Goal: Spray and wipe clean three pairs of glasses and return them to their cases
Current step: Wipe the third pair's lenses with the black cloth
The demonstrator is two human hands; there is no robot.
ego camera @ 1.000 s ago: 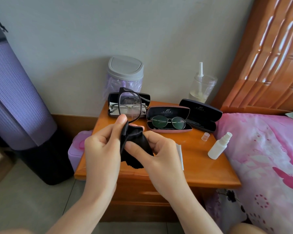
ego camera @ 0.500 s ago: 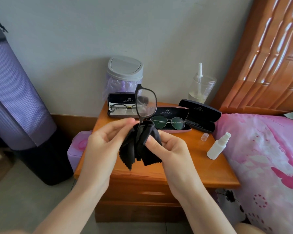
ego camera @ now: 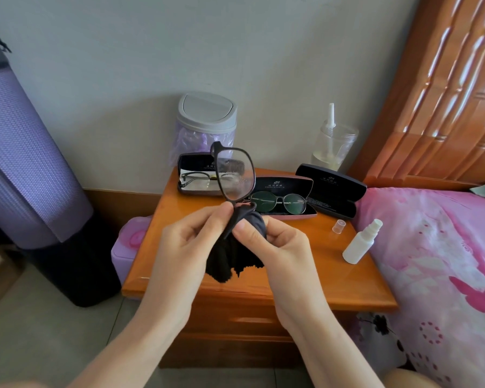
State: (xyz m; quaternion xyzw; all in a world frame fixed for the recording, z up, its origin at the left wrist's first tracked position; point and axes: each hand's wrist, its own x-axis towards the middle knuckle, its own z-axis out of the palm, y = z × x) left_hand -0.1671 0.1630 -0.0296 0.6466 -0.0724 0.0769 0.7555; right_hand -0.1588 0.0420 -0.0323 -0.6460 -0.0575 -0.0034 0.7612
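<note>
I hold black-framed glasses point(ego camera: 233, 175) upright above the wooden nightstand point(ego camera: 333, 270). My left hand point(ego camera: 185, 247) pinches the frame at its lower part. My right hand point(ego camera: 275, 245) presses a black cloth point(ego camera: 230, 261) around the lower lens. The upper lens stands free and looks smeared. Behind, an open case point(ego camera: 191, 163) holds thin-framed glasses point(ego camera: 196, 179). A pink-edged open case point(ego camera: 289, 186) holds round glasses point(ego camera: 277, 202). A third black case point(ego camera: 331, 189) lies open with nothing visible in it. A white spray bottle point(ego camera: 361, 242) lies at the right, its clear cap point(ego camera: 338, 226) beside it.
A small grey-lidded bin point(ego camera: 206, 121) and a clear jar point(ego camera: 333, 144) with a sprayer stand at the back of the nightstand. A pink bed point(ego camera: 445, 261) lies to the right, a purple rolled mat point(ego camera: 25, 163) to the left, a purple box point(ego camera: 126, 247) beside the nightstand.
The glasses have turned and shifted right, so one lens now stands up over my hands. The cloth has bunched around the lower lens between my fingers.
</note>
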